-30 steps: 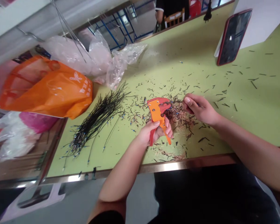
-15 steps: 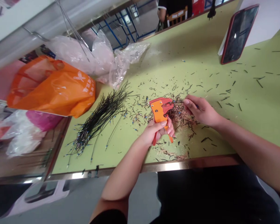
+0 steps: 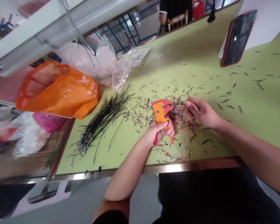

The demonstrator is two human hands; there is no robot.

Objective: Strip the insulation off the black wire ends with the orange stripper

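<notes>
We see a green table top (image 3: 168, 71) from above, with the view tilted. The person's left hand (image 3: 156, 133) is closed around the handles of an orange and red wire stripper (image 3: 159, 112), which sits over a heap of fine copper-coloured wire scraps (image 3: 182, 121). The right hand (image 3: 202, 112) is held narrow, thumb and forefinger pinching a thin dark wire (image 3: 178, 104) that runs across to the stripper's head. The wire is so thin here that we cannot be sure whether its end lies inside the jaws.

Short black wire offcuts (image 3: 233, 93) are strewn across the table. To the left of the hands lies a loose bundle of long black wires (image 3: 102, 123), with small blue ends visible on many of them. Beyond it are an orange plastic bag (image 3: 58, 91) and crumpled clear plastic (image 3: 130, 60). A phone (image 3: 238, 38) in a red case leans at the far right of the table. Across the table's far edge, a person in a dark top (image 3: 175, 7) stands beside a wooden chair (image 3: 177, 20).
</notes>
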